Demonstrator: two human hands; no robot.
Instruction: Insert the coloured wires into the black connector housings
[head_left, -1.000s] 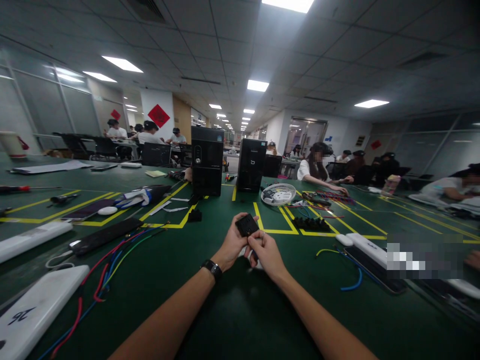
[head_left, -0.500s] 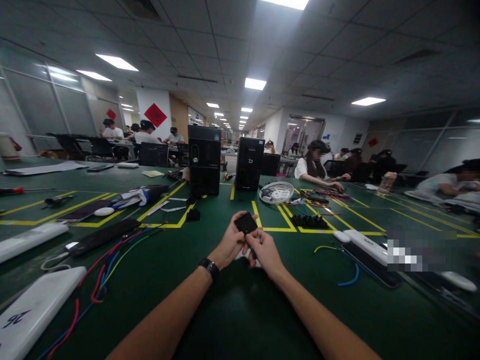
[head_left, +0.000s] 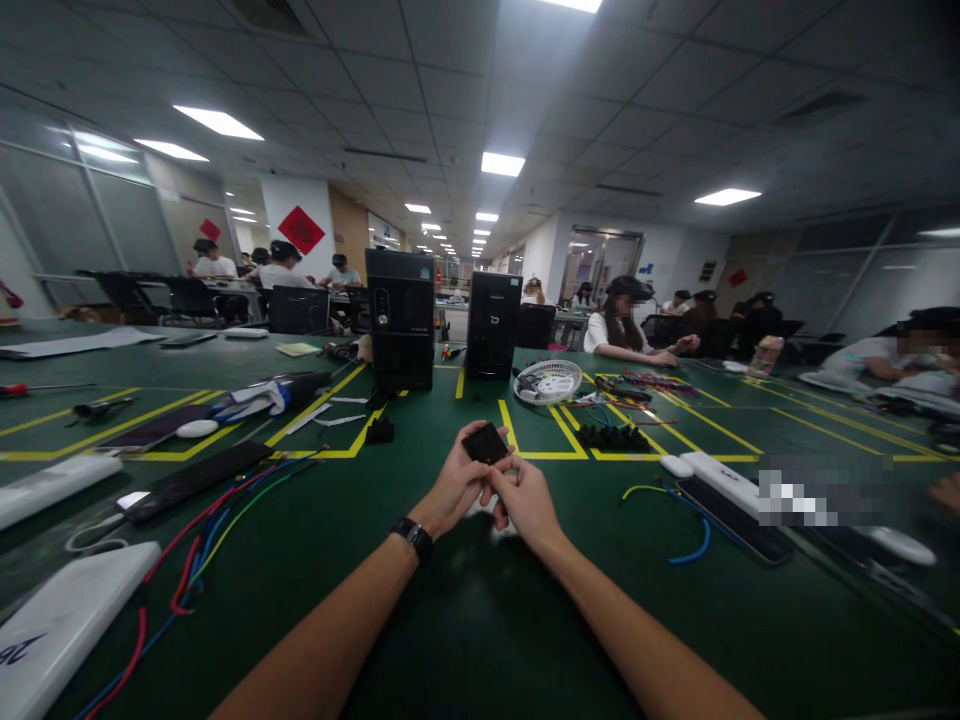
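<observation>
My left hand (head_left: 454, 484) and my right hand (head_left: 523, 500) meet above the green table (head_left: 480, 620), both closed on a small black square part (head_left: 486, 442). The left fingers wrap its left and top edges. My right thumb and fingers pinch it from below. A black watch sits on my left wrist (head_left: 413, 535). Something white shows on the table just under the hands, mostly hidden.
Two black computer towers (head_left: 400, 318) (head_left: 492, 324) stand beyond, with a white fan grille (head_left: 550, 381) to their right. Coloured wires (head_left: 202, 530), a black strip (head_left: 196, 478) and white cases (head_left: 60, 625) lie left; a white strip (head_left: 724, 478) and blue wire (head_left: 694, 550) lie right. Other people sit at surrounding tables.
The view has drifted slightly, so hands and part sit a little higher and further left in frame. Both hands keep their grip on the black part.
</observation>
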